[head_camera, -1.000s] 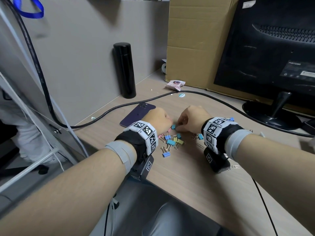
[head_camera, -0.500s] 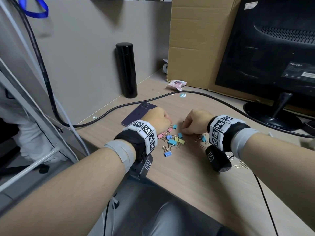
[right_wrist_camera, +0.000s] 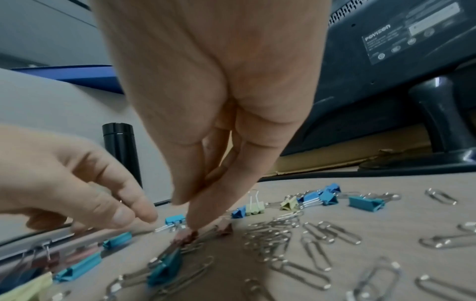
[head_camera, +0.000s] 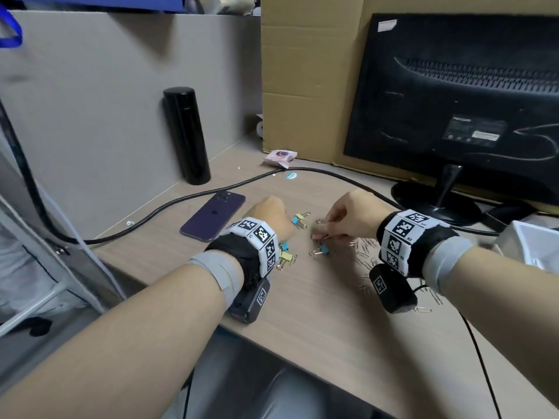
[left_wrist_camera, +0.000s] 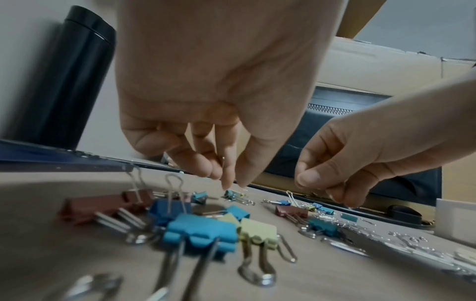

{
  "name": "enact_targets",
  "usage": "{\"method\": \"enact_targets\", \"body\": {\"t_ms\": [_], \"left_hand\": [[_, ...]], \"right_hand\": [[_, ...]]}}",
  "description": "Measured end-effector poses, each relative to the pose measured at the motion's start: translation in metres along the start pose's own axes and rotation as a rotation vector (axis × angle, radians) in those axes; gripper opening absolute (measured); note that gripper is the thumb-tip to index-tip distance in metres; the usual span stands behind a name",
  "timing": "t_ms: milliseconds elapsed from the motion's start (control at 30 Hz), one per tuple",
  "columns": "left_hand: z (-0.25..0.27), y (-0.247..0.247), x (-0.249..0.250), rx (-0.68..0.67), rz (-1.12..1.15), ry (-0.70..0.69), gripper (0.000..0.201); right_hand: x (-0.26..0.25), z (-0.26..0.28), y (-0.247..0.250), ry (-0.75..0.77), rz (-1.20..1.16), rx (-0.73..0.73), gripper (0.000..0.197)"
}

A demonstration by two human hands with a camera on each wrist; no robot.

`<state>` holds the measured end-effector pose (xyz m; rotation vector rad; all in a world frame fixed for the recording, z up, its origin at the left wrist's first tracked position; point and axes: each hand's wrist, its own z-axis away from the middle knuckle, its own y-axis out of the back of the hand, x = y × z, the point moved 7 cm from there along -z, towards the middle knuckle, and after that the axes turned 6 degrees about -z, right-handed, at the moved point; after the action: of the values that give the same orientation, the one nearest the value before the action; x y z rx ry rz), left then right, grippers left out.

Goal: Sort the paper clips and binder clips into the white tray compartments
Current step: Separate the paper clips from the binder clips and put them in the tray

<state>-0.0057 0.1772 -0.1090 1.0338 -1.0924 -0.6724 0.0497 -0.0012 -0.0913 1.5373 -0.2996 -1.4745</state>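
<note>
Head view: a wooden desk (head_camera: 302, 313) holds scattered coloured binder clips (head_camera: 287, 258) between two hands. The left hand (head_camera: 269, 219) hangs curled above the clips, beside a purple phone (head_camera: 213, 216). The right hand (head_camera: 348, 216) reaches down with fingers bunched onto a pink binder clip (head_camera: 317, 236). Silver paper clips (head_camera: 364, 249) lie spread just under and beside the right wrist. A corner of the white tray (head_camera: 532, 240) shows at the far right edge, well apart from the clips. A black cable (head_camera: 169, 204) runs across the desk behind the hands; a black flask (head_camera: 186, 134), a cardboard box (head_camera: 308, 80) and a monitor (head_camera: 453, 95) stand behind.

Left wrist view: the left hand (left_wrist_camera: 213, 101) has its fingertips (left_wrist_camera: 226, 183) drawn close together just above the desk; whether they pinch anything cannot be told. Blue, yellow and brown-pink binder clips (left_wrist_camera: 201, 232) lie in front.

Right wrist view: the right hand (right_wrist_camera: 213, 101) has narrow, bunched fingertips (right_wrist_camera: 195, 222) pressing on the pink binder clip (right_wrist_camera: 186, 237); a true grip cannot be told. Paper clips (right_wrist_camera: 296, 240) crowd the desk on its right, partly tangled with a teal binder clip (right_wrist_camera: 165, 270).
</note>
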Motion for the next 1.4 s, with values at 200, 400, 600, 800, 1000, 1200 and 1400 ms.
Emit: {"method": "enact_targets", "body": {"t_ms": [200, 400, 600, 800, 1000, 1200, 1400], "left_hand": [[-0.016, -0.011, 0.007, -0.009, -0.039, 0.070, 0.024], [-0.025, -0.015, 0.005, -0.013, -0.002, 0.120, 0.028], [-0.030, -0.015, 0.000, -0.004, 0.022, 0.153, 0.026], [-0.018, 0.000, 0.001, 0.027, 0.005, 0.111, 0.014], [-0.006, 0.023, -0.024, 0.044, 0.093, 0.155, 0.027], [0.004, 0.022, -0.033, 0.053, 0.128, 0.147, 0.026], [0.005, 0.027, -0.026, 0.027, 0.221, 0.055, 0.008]], "right_hand": [[0.000, -0.001, -0.006, 0.041, 0.137, -0.086, 0.036], [-0.005, -0.008, -0.025, 0.044, 0.016, -0.226, 0.033], [-0.022, -0.031, -0.017, 0.036, 0.188, -0.028, 0.017], [-0.020, -0.048, -0.031, -0.071, 0.115, -0.065, 0.030], [-0.032, -0.051, -0.036, -0.084, 0.192, -0.011, 0.039], [-0.037, -0.053, -0.043, -0.111, 0.268, 0.008, 0.028], [-0.038, -0.050, -0.039, -0.185, 0.288, -0.026, 0.022]]}}
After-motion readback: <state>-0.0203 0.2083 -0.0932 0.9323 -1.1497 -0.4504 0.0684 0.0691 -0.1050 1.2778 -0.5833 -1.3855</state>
